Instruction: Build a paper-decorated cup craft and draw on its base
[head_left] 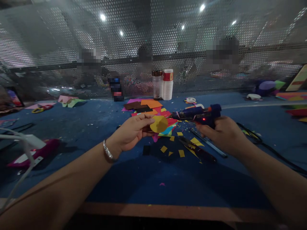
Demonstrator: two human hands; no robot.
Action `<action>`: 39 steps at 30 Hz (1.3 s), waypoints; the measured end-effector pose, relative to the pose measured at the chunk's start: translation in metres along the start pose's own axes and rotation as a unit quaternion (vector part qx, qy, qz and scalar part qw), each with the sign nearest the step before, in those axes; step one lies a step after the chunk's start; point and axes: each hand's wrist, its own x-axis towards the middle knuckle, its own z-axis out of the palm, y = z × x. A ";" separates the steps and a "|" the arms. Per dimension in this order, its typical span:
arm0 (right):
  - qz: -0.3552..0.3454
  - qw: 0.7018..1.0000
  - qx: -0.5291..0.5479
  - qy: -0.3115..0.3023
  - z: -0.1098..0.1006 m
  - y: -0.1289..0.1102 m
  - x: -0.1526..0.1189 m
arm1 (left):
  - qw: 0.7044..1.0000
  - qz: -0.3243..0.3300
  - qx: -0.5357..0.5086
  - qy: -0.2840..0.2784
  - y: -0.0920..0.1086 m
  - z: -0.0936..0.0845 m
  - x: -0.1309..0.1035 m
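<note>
The left hand (129,130) pinches a yellow disc (159,124) between thumb and fingers (145,121), holding it raised over the middle of the blue worktop (163,191), on the near side of a pile of coloured paper (151,103). The right hand (224,131) is wrapped round the handle of a glue gun (192,113), its red light lit and its nozzle aimed left, very near the disc's right edge; whether they touch, or whether the trigger is pressed, I cannot tell. The main risk, as I judge it, is heat: with the fingers so near the tip, a slip of either hand could bring hot glue onto skin. A thin disc held from one side could also bend or swing away if the nozzle pushes against it, smearing the glue. Any drip would land among the paper or the loose yellow scraps (181,153) and stick them together. Dark-handled scissors (203,154) and a pen (213,146) lie beneath the gun, where a lowered hand could knock them, and the black cord (275,152) at right could snag.
</note>
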 end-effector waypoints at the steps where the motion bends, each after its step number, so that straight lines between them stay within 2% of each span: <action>1: 0.001 1.000 -0.005 -0.001 0.000 -0.001 0.000 | 1.000 0.000 0.000 0.001 0.000 0.000 0.000; 11: -0.043 0.998 -0.040 0.017 -0.002 -0.007 -0.001 | 1.000 -0.004 0.002 -0.019 0.000 0.000 0.000; 25: -0.050 0.995 -0.074 0.036 -0.002 -0.009 -0.001 | 1.000 -0.017 -0.002 -0.024 -0.001 -0.001 0.001; 39: 0.004 0.998 -0.065 0.025 0.002 -0.003 -0.002 | 0.999 -0.021 -0.016 0.020 0.002 0.002 0.000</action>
